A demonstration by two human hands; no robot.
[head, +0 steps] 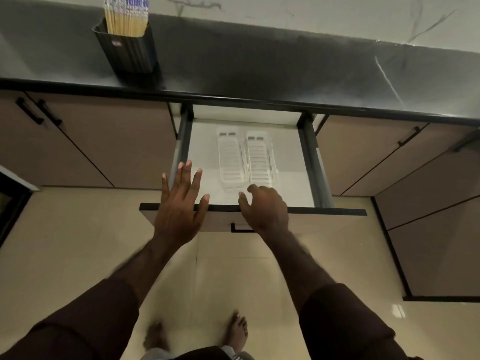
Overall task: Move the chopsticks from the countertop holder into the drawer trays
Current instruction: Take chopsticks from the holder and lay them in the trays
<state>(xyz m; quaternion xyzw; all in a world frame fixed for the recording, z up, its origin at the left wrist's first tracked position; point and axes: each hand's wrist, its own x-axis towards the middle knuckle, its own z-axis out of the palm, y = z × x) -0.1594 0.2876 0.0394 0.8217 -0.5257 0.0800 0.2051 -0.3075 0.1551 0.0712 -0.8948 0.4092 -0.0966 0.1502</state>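
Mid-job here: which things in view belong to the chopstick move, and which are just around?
Job: chopsticks; black holder; open drawer; two white trays; left hand; right hand.
Not part: closed cabinet doors; countertop.

Closed cabinets [98, 141] (dark handles [30, 110]), tiled floor [78, 242]
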